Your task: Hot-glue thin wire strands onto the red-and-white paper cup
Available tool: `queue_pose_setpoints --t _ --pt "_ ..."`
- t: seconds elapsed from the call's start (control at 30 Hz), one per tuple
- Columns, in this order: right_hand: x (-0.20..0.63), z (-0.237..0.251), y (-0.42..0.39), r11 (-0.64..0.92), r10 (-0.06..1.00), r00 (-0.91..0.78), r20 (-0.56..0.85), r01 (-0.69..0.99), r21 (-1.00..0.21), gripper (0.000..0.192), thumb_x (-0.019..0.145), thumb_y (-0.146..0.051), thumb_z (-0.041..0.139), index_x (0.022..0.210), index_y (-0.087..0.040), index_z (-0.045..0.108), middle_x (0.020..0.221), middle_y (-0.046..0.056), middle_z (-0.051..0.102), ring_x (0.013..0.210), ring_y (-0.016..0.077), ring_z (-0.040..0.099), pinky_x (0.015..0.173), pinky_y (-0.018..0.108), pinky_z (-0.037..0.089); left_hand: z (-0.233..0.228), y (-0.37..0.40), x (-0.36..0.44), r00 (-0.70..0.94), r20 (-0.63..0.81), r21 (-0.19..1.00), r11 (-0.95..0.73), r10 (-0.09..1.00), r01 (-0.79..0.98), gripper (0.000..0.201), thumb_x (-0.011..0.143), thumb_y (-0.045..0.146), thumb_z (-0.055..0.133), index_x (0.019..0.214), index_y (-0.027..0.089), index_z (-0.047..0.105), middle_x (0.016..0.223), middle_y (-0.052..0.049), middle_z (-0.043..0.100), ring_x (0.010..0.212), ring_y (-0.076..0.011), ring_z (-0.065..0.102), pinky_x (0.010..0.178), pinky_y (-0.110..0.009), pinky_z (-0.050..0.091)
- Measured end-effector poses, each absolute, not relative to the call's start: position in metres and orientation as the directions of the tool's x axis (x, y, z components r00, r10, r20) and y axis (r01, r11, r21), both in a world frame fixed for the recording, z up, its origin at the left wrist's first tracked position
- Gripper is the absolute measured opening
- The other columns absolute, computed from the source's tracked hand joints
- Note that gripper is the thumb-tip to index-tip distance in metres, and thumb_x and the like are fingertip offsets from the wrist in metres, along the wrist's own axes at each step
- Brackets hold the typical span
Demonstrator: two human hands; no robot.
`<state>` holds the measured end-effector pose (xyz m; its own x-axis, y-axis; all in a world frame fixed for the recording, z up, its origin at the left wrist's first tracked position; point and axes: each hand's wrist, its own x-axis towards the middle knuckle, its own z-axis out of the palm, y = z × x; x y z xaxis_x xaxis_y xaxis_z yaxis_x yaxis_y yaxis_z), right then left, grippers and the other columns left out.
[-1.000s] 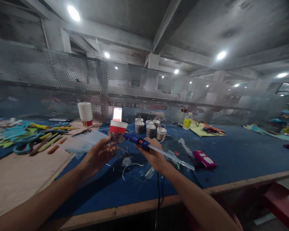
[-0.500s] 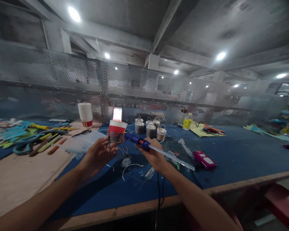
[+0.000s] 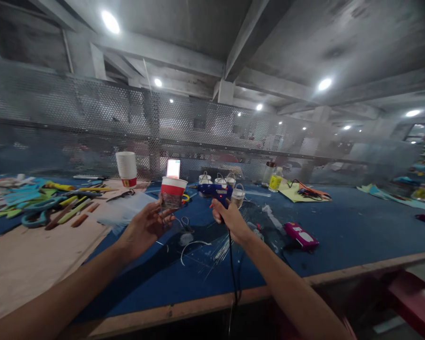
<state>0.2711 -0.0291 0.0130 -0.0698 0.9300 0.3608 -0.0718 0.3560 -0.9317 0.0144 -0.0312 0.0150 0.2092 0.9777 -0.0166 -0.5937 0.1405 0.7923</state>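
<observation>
1. Head view: your left hand [image 3: 147, 226] pinched a red-banded paper cup [image 3: 172, 192] from below, fingers closed on its base, above the blue table [image 3: 340, 226].
2. Your right hand [image 3: 228, 218] was wrapped tight around a blue glue gun [image 3: 214, 190], nozzle pointing left, just right of the cup.
3. Its black cord [image 3: 233, 274] hung over the table edge.
4. A pink box [image 3: 301, 235] lay to the right.
</observation>
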Motion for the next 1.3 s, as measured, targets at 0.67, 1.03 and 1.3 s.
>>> queue_pose_setpoints --t 0.67,1.03,1.3 --pt "0.321 -0.023 0.032 -0.107 0.969 0.204 0.142 0.860 -0.500 0.058 0.093 -0.067 0.063 0.065 -0.017 0.070 0.083 0.016 0.077 0.089 0.0281 0.074 0.067 0.028 0.042 0.006 -0.027 0.021 0.118 0.115 0.895 -0.051 0.986 -0.442 0.029 0.073 0.029 0.092 0.091 0.019 0.072 0.085 -0.003 0.078 0.076 -0.0182 0.075 0.066 -0.025 0.060" --pt "0.305 -0.009 0.008 -0.106 0.939 0.212 0.272 0.928 -0.358 0.043 0.097 -0.057 0.065 0.102 -0.015 0.070 0.112 0.018 0.075 0.113 0.0320 0.069 0.089 0.036 0.048 0.002 -0.021 0.026 0.029 0.169 0.893 -0.140 0.985 -0.427 0.042 0.064 0.028 0.097 0.093 0.018 0.068 0.095 -0.004 0.076 0.085 -0.0181 0.073 0.074 -0.028 0.059" --pt "0.226 0.009 -0.026 0.134 0.889 -0.448 0.095 0.056 -0.989 0.047 0.086 -0.056 0.077 0.117 -0.023 0.067 0.114 0.005 0.075 0.074 0.0175 0.072 0.069 0.030 0.052 -0.001 -0.020 0.025 -0.056 0.269 0.898 -0.272 0.961 -0.345 0.045 0.062 0.032 0.096 0.095 0.019 0.068 0.093 -0.003 0.076 0.087 -0.0183 0.070 0.082 -0.030 0.055"
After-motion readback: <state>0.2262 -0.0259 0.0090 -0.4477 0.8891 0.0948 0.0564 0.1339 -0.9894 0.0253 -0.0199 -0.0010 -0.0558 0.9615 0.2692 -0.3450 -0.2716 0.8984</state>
